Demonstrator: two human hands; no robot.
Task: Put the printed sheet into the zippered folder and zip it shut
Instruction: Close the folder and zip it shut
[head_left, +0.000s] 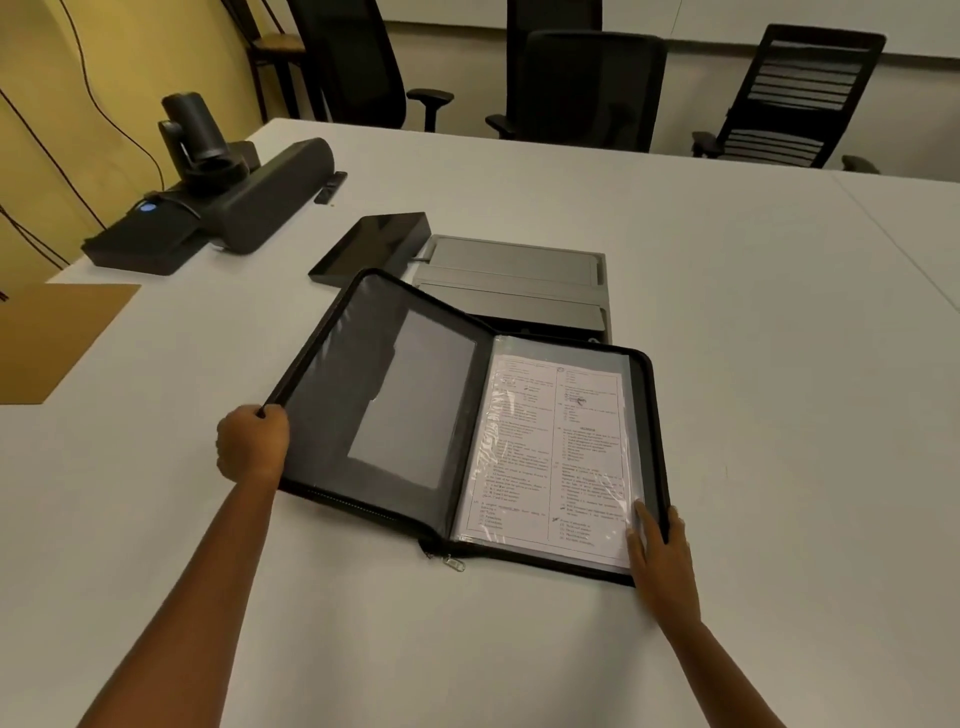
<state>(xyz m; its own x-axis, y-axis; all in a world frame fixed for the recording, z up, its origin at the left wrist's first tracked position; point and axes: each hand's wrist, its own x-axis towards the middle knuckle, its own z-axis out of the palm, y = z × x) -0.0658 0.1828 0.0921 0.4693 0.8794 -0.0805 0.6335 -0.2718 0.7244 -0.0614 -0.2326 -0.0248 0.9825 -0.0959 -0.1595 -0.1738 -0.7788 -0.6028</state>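
A black zippered folder (389, 395) lies open on the white table (727, 364). Its left cover is lifted off the table and tilted. The printed sheet (550, 457) lies inside a clear sleeve on the right half. My left hand (253, 441) grips the outer edge of the lifted left cover. My right hand (660, 556) holds the folder's right edge near its front corner, with the thumb pressing on the sleeve. The zip pull (453, 562) hangs at the front of the spine, and the zip is undone.
Behind the folder sit a grey flat device (514, 275) and a black tablet (371, 249). A black speaker bar with a camera (218, 192) stands at the far left. A brown cardboard sheet (52, 338) lies at the left edge. Black office chairs (592, 88) line the far side.
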